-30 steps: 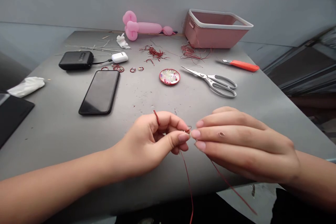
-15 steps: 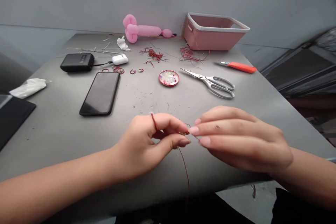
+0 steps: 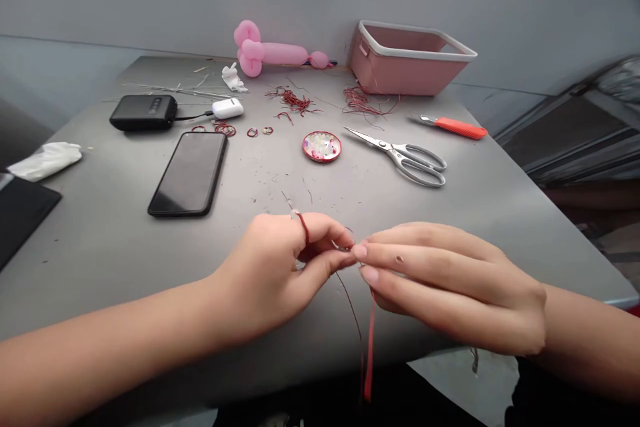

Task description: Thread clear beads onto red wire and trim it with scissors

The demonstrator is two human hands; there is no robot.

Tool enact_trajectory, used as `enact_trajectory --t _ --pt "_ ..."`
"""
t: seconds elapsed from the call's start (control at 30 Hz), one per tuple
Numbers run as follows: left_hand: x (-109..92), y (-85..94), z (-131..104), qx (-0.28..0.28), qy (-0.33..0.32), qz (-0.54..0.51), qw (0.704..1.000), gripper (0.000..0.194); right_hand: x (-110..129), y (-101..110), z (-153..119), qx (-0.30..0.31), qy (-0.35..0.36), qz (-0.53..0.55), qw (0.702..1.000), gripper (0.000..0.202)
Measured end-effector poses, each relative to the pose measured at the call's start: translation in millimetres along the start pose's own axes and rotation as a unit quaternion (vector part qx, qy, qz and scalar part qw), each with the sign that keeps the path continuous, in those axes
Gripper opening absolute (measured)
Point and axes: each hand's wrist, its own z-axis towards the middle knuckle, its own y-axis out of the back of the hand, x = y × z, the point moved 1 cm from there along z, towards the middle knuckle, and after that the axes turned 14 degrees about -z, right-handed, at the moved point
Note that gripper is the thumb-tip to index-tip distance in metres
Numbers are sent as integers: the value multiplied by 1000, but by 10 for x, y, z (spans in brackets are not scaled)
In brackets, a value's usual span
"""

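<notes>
Close to the table's front edge, my left hand pinches a small loop of thin red cord between thumb and index finger. Around that index finger sits a red cord ring with a small pale bead. My right hand meets the left fingertips, its own fingers pressed together on the cord; the exact grip is partly hidden. A thin dark red strand hangs below the left thumb. Beneath the right fingertips a brighter red strand dangles, blurred.
Ahead lie a bead dish, scissors, an orange-handled cutter and red cord scraps. A phone, power bank and cord rings are left. Behind stand a pink basket and balloon.
My right hand has moved slightly down and left, its fingertips now against the left ones. A bright red strand now hangs below it. The view has shifted slightly.
</notes>
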Motion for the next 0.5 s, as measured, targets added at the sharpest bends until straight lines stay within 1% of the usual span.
enact_trajectory --t 0.03,0.07,0.1,0.13,0.23,0.33,0.43,0.5 --pt "-14 5 17 19 57 -73 996 4 -40 10 8 -19 87 -32 995 19" --pt "-26 8 32 36 105 -137 984 2 -82 12 12 -33 153 -58 986 23" --pt "-33 10 45 50 145 -194 969 3 -120 8 12 -42 203 -78 975 28" --pt "-36 12 56 59 173 -243 953 4 -153 2 11 -49 227 -90 968 32" --pt "-24 12 77 74 216 -346 910 10 -196 -15 5 -59 255 -99 960 35" --pt "-3 10 85 66 233 -393 887 16 -180 -12 7 -58 259 -112 958 33" --pt "2 9 87 60 228 -402 885 15 -166 -5 17 -53 255 -126 957 34" --pt "3 16 85 58 208 -382 898 10 -175 -12 20 -56 251 -135 957 34"
